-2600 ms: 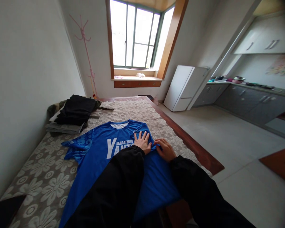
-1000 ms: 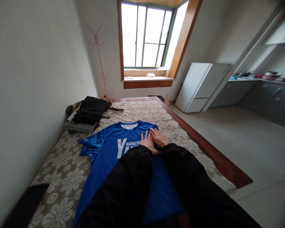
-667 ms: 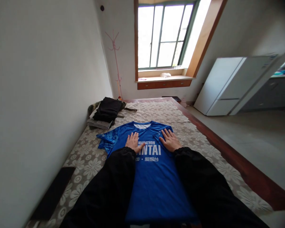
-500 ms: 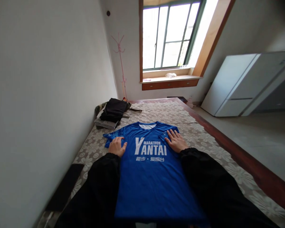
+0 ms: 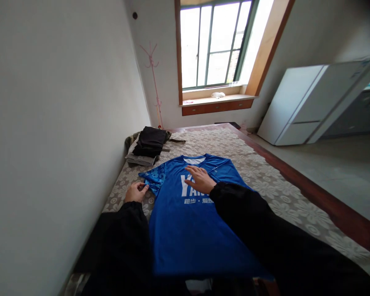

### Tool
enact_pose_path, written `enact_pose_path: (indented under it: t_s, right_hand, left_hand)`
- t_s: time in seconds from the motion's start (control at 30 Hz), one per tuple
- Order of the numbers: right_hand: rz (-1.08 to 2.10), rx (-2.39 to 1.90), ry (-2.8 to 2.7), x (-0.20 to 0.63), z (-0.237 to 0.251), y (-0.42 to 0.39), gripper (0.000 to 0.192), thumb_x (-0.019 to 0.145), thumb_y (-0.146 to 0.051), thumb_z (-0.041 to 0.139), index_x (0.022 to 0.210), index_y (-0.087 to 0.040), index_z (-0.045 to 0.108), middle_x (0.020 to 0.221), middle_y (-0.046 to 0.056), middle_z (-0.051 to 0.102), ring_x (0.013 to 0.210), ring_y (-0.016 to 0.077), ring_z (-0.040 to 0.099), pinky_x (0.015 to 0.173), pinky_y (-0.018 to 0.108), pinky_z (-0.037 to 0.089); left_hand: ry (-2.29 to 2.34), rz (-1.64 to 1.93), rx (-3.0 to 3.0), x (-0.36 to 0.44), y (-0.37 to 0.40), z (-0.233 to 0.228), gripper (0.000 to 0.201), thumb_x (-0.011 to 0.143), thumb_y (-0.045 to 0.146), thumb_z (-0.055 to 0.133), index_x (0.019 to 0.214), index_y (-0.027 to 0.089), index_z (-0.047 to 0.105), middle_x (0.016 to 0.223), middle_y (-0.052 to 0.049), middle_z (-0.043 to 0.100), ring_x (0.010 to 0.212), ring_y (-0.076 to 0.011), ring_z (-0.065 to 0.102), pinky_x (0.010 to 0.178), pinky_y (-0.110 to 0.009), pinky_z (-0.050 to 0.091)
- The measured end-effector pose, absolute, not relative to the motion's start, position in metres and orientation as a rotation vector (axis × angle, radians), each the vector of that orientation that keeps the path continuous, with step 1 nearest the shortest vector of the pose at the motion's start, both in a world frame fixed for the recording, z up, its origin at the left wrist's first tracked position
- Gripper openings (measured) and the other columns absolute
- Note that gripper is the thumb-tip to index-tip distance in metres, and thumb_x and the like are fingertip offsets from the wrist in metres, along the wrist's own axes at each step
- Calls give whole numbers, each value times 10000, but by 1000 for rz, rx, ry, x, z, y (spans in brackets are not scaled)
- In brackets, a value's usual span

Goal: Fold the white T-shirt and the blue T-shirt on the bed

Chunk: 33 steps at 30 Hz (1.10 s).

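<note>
A blue short-sleeved T-shirt (image 5: 188,234) lies spread on the bed, its neck away from me and white lettering across the chest. My left hand (image 5: 135,192) is at the hem of the sleeve on the left, with thumb and fingertips pinched on the fabric there. That sleeve (image 5: 156,177) has a lighter blue pattern and looks slightly rumpled. My right hand (image 5: 200,179) is over the chest, fingers stretched out, covering part of the lettering; whether it touches the cloth I cannot tell. The right-hand sleeve is folded in over the shirt.
A stack of folded dark and grey clothes (image 5: 148,146) sits on the bed's far left, by the wall. The bed has a floral cover (image 5: 283,209) and a reddish wooden edge (image 5: 296,187). Beyond stand a pink coat rack (image 5: 154,78) and a white fridge (image 5: 302,102).
My left hand has moved left off the shirt's body to the sleeve hem. My right hand has gone from the folded right-hand sleeve leftward over the chest. The view has shifted slightly.
</note>
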State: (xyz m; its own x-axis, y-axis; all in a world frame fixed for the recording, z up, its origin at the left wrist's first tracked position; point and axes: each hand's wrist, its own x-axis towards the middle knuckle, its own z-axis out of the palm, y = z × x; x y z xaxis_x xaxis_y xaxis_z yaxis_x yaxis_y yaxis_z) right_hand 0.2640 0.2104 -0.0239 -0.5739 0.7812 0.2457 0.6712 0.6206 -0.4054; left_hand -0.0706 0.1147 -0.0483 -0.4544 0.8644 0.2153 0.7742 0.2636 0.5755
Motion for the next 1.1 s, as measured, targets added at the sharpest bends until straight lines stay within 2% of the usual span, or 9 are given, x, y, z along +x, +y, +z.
enact_pose_path:
  t_s: [0.1, 0.17, 0.3, 0.43, 0.53, 0.7, 0.87, 0.97, 1.1]
  right_hand:
    - [685, -879, -2397, 200, -26, 189, 489, 957, -400, 580, 1414, -228, 559, 1387, 124, 610, 1245, 268, 593, 1076, 427, 448]
    - [806, -792, -2363, 172, -31, 182, 408, 961, -344, 579, 1347, -212, 606, 1279, 110, 665, 1122, 233, 650, 996, 378, 498]
    - [745, -673, -2418, 154, -47, 175, 369, 960, -324, 592, 1315, -233, 637, 1281, 98, 669, 1182, 250, 613, 1039, 415, 468]
    - [546, -446, -2580, 159, -63, 167, 409, 959, -384, 606, 1353, -280, 637, 1462, 93, 571, 1386, 303, 457, 1177, 541, 316]
    - [497, -303, -2651, 160, -68, 162, 428, 965, -391, 594, 1384, -308, 623, 1503, 68, 545, 1436, 299, 404, 1216, 557, 247]
    - [524, -224, -2647, 159, -68, 163, 451, 948, -399, 616, 1395, -335, 622, 1474, 60, 580, 1426, 286, 437, 1206, 545, 282]
    - [614, -148, -2651, 161, -69, 169, 349, 916, -391, 665, 1256, -339, 725, 1444, 33, 614, 1411, 286, 470, 1195, 535, 309]
    - [765, -132, -2605, 163, -67, 171, 237, 903, -374, 679, 1115, -352, 782, 1353, 2, 681, 1397, 266, 495, 1201, 501, 314]
    - [1062, -206, -2341, 161, -64, 174, 232, 917, -396, 649, 1068, -286, 787, 1221, 36, 743, 1233, 232, 636, 1122, 395, 434]
  left_hand:
    - [2325, 1094, 1517, -73, 115, -47, 280, 845, 458, 619, 901, 204, 722, 955, -83, 754, 905, -248, 697, 863, -355, 535]
    - [2279, 1175, 1507, -74, 116, -46, 301, 865, 466, 594, 936, 200, 716, 992, -78, 761, 935, -231, 702, 900, -338, 533]
    - [2213, 1254, 1475, -74, 120, -48, 350, 887, 493, 562, 964, 184, 708, 933, -71, 767, 866, -207, 713, 835, -299, 554]
    - [2254, 1262, 1421, -71, 122, -54, 344, 895, 486, 559, 977, 183, 700, 883, -67, 758, 790, -197, 699, 766, -287, 548]
    - [2342, 1216, 1402, -67, 121, -56, 293, 898, 460, 574, 975, 208, 703, 865, -55, 748, 787, -203, 682, 758, -295, 525]
    - [2425, 1087, 1434, -71, 124, -47, 192, 863, 400, 642, 926, 235, 716, 832, -49, 727, 826, -222, 676, 748, -295, 485]
    - [2339, 1045, 1466, -82, 129, -32, 142, 811, 363, 702, 839, 225, 709, 714, -10, 673, 710, -185, 655, 683, -269, 495]
    - [2287, 1095, 1400, -81, 124, -33, 184, 822, 377, 690, 860, 197, 693, 687, -5, 658, 637, -168, 645, 595, -261, 525]
    - [2223, 1189, 1317, -76, 117, -38, 221, 795, 329, 735, 920, 168, 652, 793, -33, 694, 670, -170, 685, 563, -279, 578]
